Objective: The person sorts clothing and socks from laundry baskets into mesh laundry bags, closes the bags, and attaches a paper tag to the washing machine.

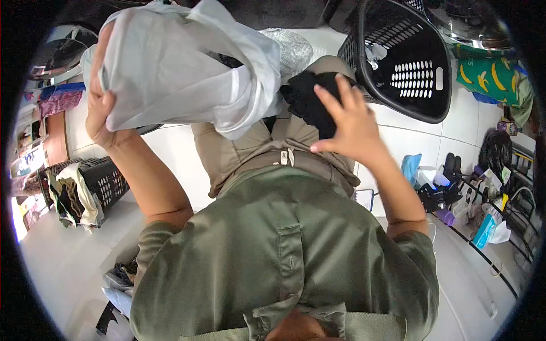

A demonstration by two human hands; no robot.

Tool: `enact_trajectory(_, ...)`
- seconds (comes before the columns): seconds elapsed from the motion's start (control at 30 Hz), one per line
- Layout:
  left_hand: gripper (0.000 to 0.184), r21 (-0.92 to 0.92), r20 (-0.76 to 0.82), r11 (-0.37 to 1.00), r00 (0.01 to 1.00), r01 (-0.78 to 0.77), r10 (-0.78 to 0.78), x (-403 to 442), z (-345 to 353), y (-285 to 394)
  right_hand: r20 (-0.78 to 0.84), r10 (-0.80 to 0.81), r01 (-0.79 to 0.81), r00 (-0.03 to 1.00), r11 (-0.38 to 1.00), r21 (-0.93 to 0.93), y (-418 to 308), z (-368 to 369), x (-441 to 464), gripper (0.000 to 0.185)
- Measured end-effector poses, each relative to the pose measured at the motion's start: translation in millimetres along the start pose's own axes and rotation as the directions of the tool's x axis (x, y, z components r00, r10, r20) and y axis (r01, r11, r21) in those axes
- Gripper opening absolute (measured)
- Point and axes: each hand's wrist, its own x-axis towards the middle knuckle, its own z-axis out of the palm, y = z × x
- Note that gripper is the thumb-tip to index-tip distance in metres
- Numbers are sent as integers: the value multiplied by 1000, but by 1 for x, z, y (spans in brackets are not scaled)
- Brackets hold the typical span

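A white, sheer mesh laundry bag [170,68] hangs up in front of my knees, its mouth gaping toward the right. My left hand [105,113] grips the bag's left edge, fingers along the outside and thumb pressed on the fabric. A crumpled black cloth [315,102] lies over my right thigh. Above that cloth, my right hand [355,125] is open with its fingers spread; whether its fingertips touch the cloth I cannot tell. A white netted piece [290,48] shows behind the bag, partly covered by it.
A black laundry basket [409,62] stands at my right knee with a small white item inside. Another dark basket [108,182] at left has clothes over its rim. A green banana-print cloth [489,74] hangs at far right, above assorted items on a rack [517,199].
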Motion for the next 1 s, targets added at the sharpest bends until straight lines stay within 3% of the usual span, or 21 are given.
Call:
enact_trajectory(0.03, 91, -4, 1, 998, 998, 56, -56, 1, 10, 4, 84, 126, -112, 989, 982, -153, 3, 29, 3, 92)
enact_trajectory(0.1, 95, -75, 14, 987, 990, 143, -143, 3, 21, 4, -74, 120, -131, 990, 976, -175, 16, 55, 4, 71)
enact_trajectory(0.17, 91, -197, 66, 963, 982, 184, -174, 3, 23, -5, -140, 180, -140, 974, 956, 257, 53, 61, 5, 51)
enact_trajectory(0.2, 89, -314, 124, 922, 973, 225, -196, 2, 24, -11, -96, 256, -170, 962, 834, 524, 67, 61, 7, 47)
enact_trajectory(0.27, 91, -366, 115, 878, 951, 310, -288, -5, 42, -21, 270, 164, -305, 949, 252, 918, 44, -2, 6, 46)
enact_trajectory(0.3, 91, -338, 202, 872, 932, 354, -300, -9, 51, -26, 309, 102, -312, 946, 23, 950, 23, -18, 3, 49)
enact_trajectory(0.4, 91, -320, 443, 801, 827, 506, -346, -23, 87, -34, 373, -311, -361, 874, 98, 928, -10, -14, 43, 50)
enact_trajectory(0.43, 90, -355, 487, 774, 811, 524, -325, -28, 95, -38, 549, -235, -583, 802, -108, 805, -14, 4, 62, 43)
enact_trajectory(0.47, 90, -388, 528, 744, 793, 544, -304, -31, 99, -42, 533, -60, -507, 844, -416, 755, -41, 17, 77, 34)
enact_trajectory(0.5, 88, -379, 539, 752, 789, 539, -294, -28, 96, -39, 459, 219, -285, 861, -540, 792, -69, -10, 74, 34)
enact_trajectory(0.53, 84, -384, 442, 784, 843, 487, -307, -20, 93, -39, 307, 83, -187, 948, -635, 750, -29, 101, 152, 38)
enact_trajectory(0.57, 77, -402, 354, 820, 895, 407, -271, -11, 84, -47, 483, 292, -260, 826, -562, 785, -67, 23, 143, 42)
enact_trajectory(0.6, 70, -410, 261, 851, 936, 329, -236, -2, 73, -54, 232, 371, -70, 899, -402, 913, -54, 72, 183, 47)
enact_trajectory(0.67, 52, -628, 104, 704, 932, 332, -347, 43, 68, -51, 291, 508, -158, 811, -290, 944, -61, 65, 192, 31)
enact_trajectory(0.73, 52, -755, 131, 606, 963, 251, -236, 73, 44, -78, 107, 368, -196, 924, 216, 957, -59, 52, 205, 23)
enact_trajectory(0.8, 48, -829, 164, 499, 962, 254, -218, 83, 29, -98, -219, -181, 271, 959, 348, 897, -47, 41, 164, 29)
enact_trajectory(0.87, 44, -881, 201, 398, 964, 256, -173, 93, 12, -126, -54, -175, 27, 983, -154, 988, -21, 22, 117, 24)
enact_trajectory(0.9, 40, -910, 139, 369, 979, 186, -152, 87, -1, -154, -35, 179, 63, 983, -156, 986, -23, 35, 110, 18)
enact_trajectory(0.93, 36, -934, 74, 339, 989, 115, -130, 83, -8, -177, -14, 511, 98, 860, -138, 985, -23, 59, 106, 13)
enact_trajectory(0.97, 32, -972, 46, 203, 943, 119, -331, 78, -8, -183, 293, 537, -221, 791, -195, 956, -26, 88, 115, 9)
enact_trajectory(1.0, 32, -973, 48, 198, 942, 119, -333, 81, -7, -180, 559, 540, -509, 629, -257, 821, -31, 120, 126, 5)
